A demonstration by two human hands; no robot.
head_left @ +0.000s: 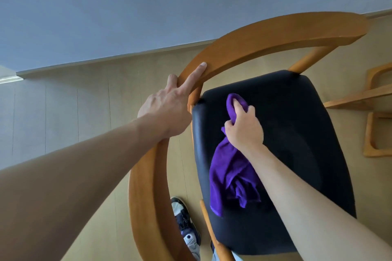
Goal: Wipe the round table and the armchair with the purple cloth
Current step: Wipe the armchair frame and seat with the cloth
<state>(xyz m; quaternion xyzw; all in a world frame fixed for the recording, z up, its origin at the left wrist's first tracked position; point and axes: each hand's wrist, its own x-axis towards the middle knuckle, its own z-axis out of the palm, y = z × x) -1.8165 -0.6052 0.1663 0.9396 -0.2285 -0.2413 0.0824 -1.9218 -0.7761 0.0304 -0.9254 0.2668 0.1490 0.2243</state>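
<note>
The armchair (275, 34) fills most of the view from above: a curved wooden back-and-arm rail sweeping round a black padded seat (297, 144). It looks sturdy and fairly heavy, stiff in the rail and yielding in the cushion, so the rail is the sensible place to steady it — rigid, rounded and easy to wrap fingers over. The seat's covering looks smooth and probably a little slick, so a cloth should glide on it without snagging.

The left hand (167, 108) rests on the rail near the seat's rear corner, fingers mostly straight, the forefinger stretched along the wood; it braces rather than clasps.

The purple cloth (231, 174) lies on the seat, bunched at the top and trailing in soft folds toward the front edge. It seems light and limp — best held as a wad so that it presses flat. The right hand (244, 127) does just that, fingers curled round the bunched upper end, pressing it to the cushion.

A sneaker (186, 226) shows on the wooden floor below the rail. The round table is not clearly in view, and there are no containers here.
</note>
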